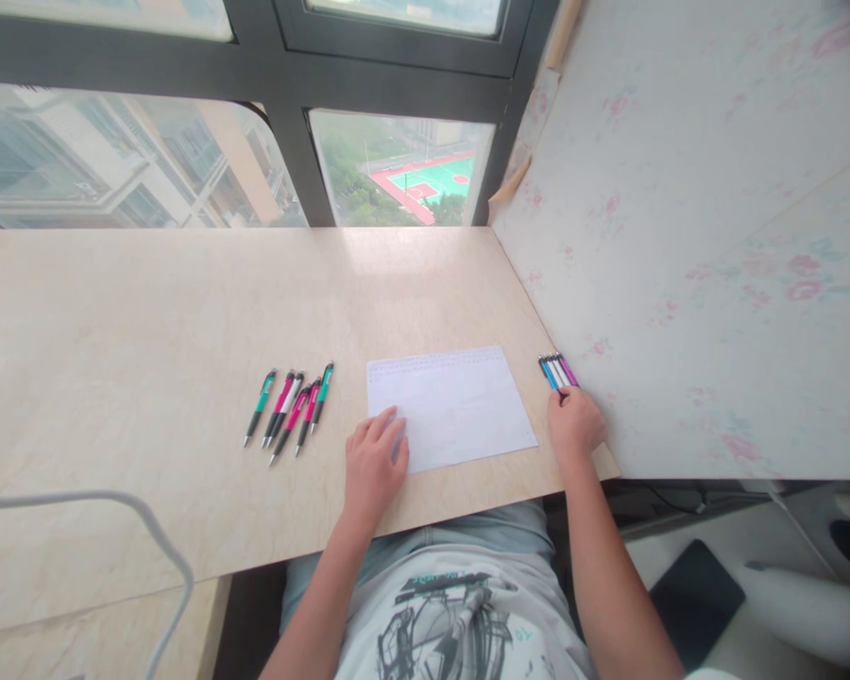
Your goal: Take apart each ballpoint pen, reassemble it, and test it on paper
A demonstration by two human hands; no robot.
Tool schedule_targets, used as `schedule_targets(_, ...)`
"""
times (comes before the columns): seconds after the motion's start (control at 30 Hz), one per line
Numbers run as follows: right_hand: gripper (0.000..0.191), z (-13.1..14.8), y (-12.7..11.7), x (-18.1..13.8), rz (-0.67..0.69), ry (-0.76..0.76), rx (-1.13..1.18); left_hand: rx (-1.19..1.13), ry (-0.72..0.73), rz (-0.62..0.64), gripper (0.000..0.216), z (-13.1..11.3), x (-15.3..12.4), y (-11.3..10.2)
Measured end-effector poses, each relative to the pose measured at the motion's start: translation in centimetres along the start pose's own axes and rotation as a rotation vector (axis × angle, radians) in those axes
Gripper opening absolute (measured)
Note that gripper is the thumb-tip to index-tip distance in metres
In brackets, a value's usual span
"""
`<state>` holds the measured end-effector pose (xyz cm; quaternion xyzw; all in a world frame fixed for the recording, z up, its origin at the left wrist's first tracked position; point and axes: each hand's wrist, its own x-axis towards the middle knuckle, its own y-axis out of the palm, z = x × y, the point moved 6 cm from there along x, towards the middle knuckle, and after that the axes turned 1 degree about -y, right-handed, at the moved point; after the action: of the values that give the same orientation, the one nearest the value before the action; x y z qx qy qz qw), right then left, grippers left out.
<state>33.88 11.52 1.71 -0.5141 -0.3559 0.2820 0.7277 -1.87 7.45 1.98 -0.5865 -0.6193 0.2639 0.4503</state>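
Observation:
My left hand (377, 460) lies flat with its fingers spread on the lower left corner of a white sheet of paper (457, 406). Several lines of small handwriting run along the sheet's top edge. To the right of the paper, my right hand (576, 422) is closed at the lower end of a tight row of pens (558, 369) in blue, white and purple. Its fingers pinch a pen there, and they hide the pens' lower ends. Left of the paper is a loose group of pens (288, 413) in green, pink and white with black grips, points toward me.
The beige tabletop (184, 312) reaches back to a dark window frame (397, 66). A flower-patterned wall (680, 236) borders its right edge, close to my right hand. A grey cable (142, 515) arches over the left front.

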Motion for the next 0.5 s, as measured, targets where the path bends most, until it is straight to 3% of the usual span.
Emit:
schedule_targets(0.17,0.024,0.5,-0.3,-0.7,-0.035,-0.054,0.073,0.007,-0.001,0.004,0.026,0.0,0.0,0.0)
schedule_targets(0.4,0.021,7.5,0.0,-7.3,0.040,-0.585,0.365,0.026,-0.013,-0.001,0.027,0.0,0.1,0.1)
schedule_targets(0.5,0.021,10.2,0.1,-10.0,0.060,-0.690,0.412,0.044,-0.031,-0.006,0.028,-0.1,0.0,-0.2)
